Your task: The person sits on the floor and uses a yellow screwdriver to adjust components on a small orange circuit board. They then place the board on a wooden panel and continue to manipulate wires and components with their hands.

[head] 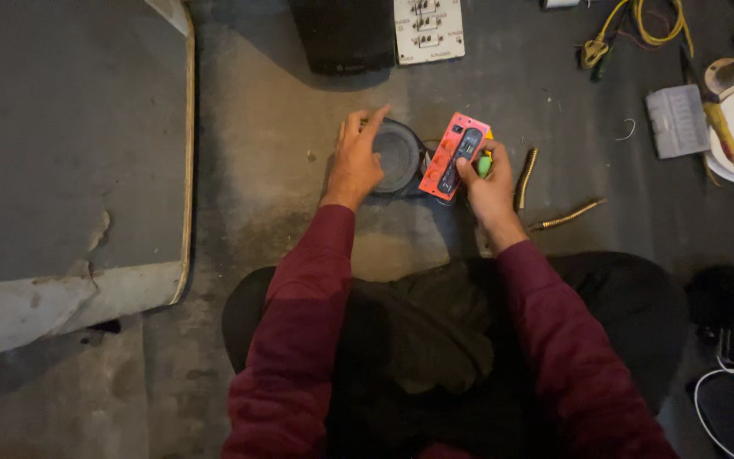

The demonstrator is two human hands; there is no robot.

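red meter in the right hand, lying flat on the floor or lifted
Lifted: the right hand holds the red meter tilted above the floor, one edge raised.

There is a single view, from a camera worn on the person's head. It looks steeply down over the lap and both red sleeves to the concrete floor just ahead. It sits fairly near: the left hand and right hand fall in the upper middle of the frame. The edges take in a slab at left and, dimly, what seem to be cables at far right.
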